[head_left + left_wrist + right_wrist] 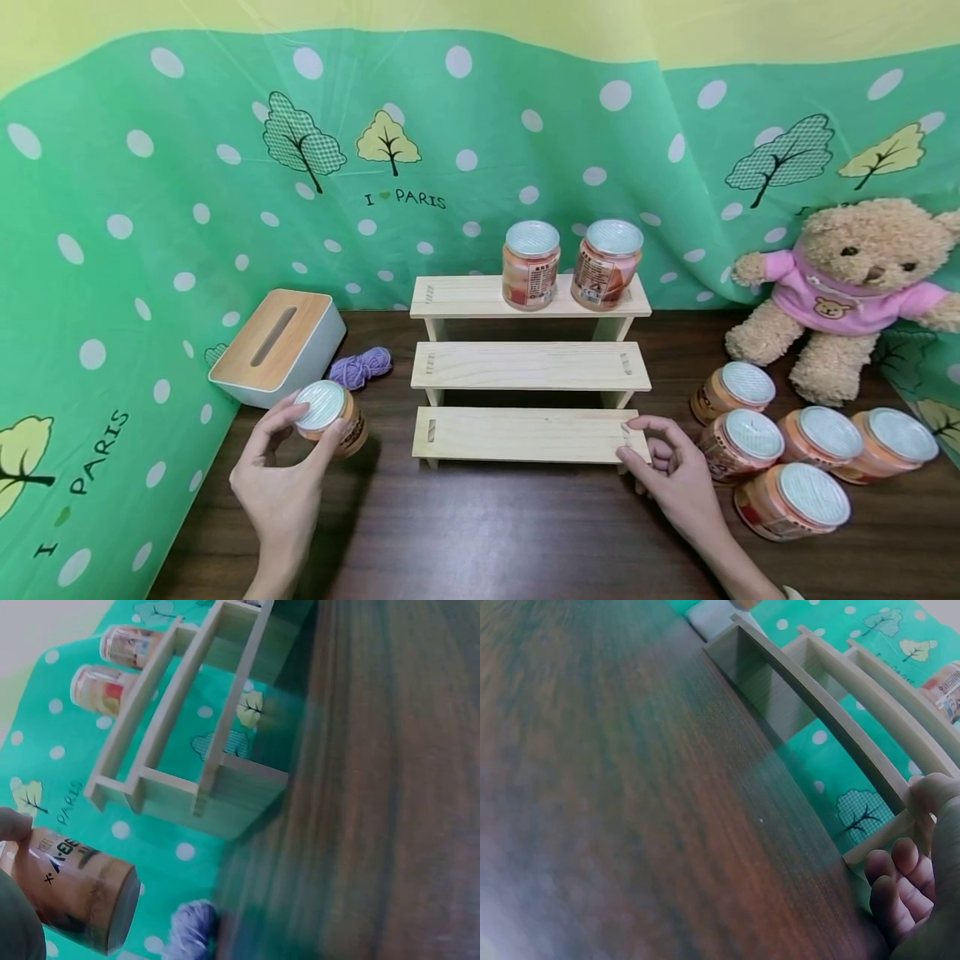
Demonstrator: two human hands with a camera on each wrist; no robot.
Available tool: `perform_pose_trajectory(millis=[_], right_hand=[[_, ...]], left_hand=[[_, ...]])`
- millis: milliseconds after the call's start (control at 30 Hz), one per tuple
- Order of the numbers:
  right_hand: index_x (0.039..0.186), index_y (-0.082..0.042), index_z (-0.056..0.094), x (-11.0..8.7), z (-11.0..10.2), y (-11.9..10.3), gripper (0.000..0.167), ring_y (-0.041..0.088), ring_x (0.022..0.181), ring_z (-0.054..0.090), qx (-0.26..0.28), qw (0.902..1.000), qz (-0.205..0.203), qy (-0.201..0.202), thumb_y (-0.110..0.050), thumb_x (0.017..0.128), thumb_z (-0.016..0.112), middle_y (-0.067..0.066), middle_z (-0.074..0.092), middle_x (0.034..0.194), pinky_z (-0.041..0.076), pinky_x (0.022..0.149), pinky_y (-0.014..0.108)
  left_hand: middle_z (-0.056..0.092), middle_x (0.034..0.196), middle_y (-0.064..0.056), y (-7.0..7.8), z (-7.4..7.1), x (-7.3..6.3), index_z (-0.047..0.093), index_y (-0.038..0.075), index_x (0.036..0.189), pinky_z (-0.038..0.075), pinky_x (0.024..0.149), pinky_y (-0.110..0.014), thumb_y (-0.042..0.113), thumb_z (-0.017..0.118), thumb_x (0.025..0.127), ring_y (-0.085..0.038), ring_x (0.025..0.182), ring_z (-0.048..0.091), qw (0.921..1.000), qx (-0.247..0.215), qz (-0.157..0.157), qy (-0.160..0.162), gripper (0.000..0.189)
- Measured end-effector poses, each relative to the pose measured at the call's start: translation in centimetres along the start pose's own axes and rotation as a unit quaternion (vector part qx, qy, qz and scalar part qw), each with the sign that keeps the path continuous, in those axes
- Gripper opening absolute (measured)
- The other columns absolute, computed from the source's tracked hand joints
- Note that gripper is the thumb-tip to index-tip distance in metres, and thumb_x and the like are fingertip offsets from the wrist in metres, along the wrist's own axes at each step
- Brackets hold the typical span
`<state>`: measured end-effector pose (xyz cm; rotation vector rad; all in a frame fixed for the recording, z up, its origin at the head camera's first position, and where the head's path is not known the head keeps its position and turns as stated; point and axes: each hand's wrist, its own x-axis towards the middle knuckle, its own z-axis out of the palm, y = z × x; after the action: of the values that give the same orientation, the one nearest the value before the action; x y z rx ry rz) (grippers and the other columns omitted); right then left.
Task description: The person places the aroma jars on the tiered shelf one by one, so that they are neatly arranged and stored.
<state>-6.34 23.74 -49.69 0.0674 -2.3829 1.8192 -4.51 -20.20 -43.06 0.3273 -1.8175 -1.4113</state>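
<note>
My left hand [281, 479] grips a jar [347, 429] with a silvery lid between thumb and fingers, left of a three-step wooden rack [525, 367]. In the left wrist view this jar [79, 889] is tilted, orange-brown, with dark print on it, and appears held off the table. At the rack's lowest step, my right hand [675, 471] pinches the right end with thumb and index finger. The right wrist view shows the other fingers [904, 881] curled below that step. Two similar jars, one on the left [531, 267] and one on the right [607, 267], stand on the top step.
Several lidded jars [813, 500] cluster on the dark table [480, 533] right of the rack. Behind them sits a teddy bear [832, 292] in a pink top. A wood-topped tissue box [277, 346] and purple yarn [360, 367] lie at left. Green dotted cloth [450, 242] hangs behind.
</note>
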Motion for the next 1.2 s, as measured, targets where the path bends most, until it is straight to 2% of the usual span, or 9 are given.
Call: perform_pose_trajectory(millis=[267, 500, 667, 833, 1200], right_hand=[[0.132, 0.001, 0.062, 0.0, 0.0, 0.1, 0.038, 0.015, 0.046, 0.057, 0.002, 1.0, 0.0, 0.0, 0.006, 0.099, 0.079, 0.01, 0.066, 0.064, 0.048, 0.043, 0.03], [0.132, 0.001, 0.062, 0.0, 0.0, 0.1, 0.038, 0.014, 0.046, 0.057, 0.003, 1.0, -0.002, 0.001, 0.007, 0.098, 0.079, 0.01, 0.065, 0.063, 0.048, 0.043, 0.03], [0.132, 0.001, 0.062, -0.1, 0.0, 0.1, 0.038, 0.013, 0.046, 0.057, 0.003, 1.0, -0.002, 0.002, 0.007, 0.098, 0.079, 0.009, 0.064, 0.063, 0.048, 0.043, 0.029], [0.132, 0.002, 0.062, 0.0, 0.0, 0.1, 0.038, 0.012, 0.046, 0.056, 0.003, 1.0, -0.002, 0.002, 0.007, 0.098, 0.079, 0.008, 0.064, 0.062, 0.047, 0.042, 0.029], [0.132, 0.0, 0.062, 0.0, 0.1, 0.1, 0.039, 0.014, 0.046, 0.056, 0.001, 1.0, 0.006, 0.001, 0.005, 0.098, 0.08, 0.008, 0.063, 0.062, 0.047, 0.042, 0.029]], left_hand=[[0.08, 0.127, -0.01, 2.0, 1.2, 0.5, 0.079, -0.009, 0.113, 0.055, 0.089, -0.021, -0.013, 0.096, 0.074, -0.017, 0.109, 0.073, 0.9986, -0.035, 0.029, -0.027, 0.043], [0.079, 0.129, -0.016, 3.8, 2.5, 1.1, 0.079, -0.009, 0.115, 0.057, 0.093, -0.024, -0.015, 0.093, 0.076, -0.024, 0.115, 0.073, 0.994, -0.089, 0.031, -0.056, 0.042], [0.078, 0.13, -0.017, 4.6, 3.7, 1.5, 0.079, -0.008, 0.116, 0.058, 0.096, -0.025, -0.013, 0.093, 0.077, -0.026, 0.118, 0.073, 0.9914, -0.101, 0.044, -0.07, 0.042], [0.078, 0.129, -0.015, 5.2, 4.8, 1.7, 0.079, -0.007, 0.115, 0.058, 0.092, -0.024, -0.011, 0.093, 0.076, -0.027, 0.115, 0.074, 0.9886, -0.116, 0.06, -0.074, 0.041], [0.075, 0.132, -0.018, 6.6, 7.6, 2.3, 0.076, -0.009, 0.117, 0.06, 0.092, -0.027, -0.012, 0.092, 0.077, -0.031, 0.113, 0.071, 0.9736, -0.187, 0.058, -0.118, 0.044]])
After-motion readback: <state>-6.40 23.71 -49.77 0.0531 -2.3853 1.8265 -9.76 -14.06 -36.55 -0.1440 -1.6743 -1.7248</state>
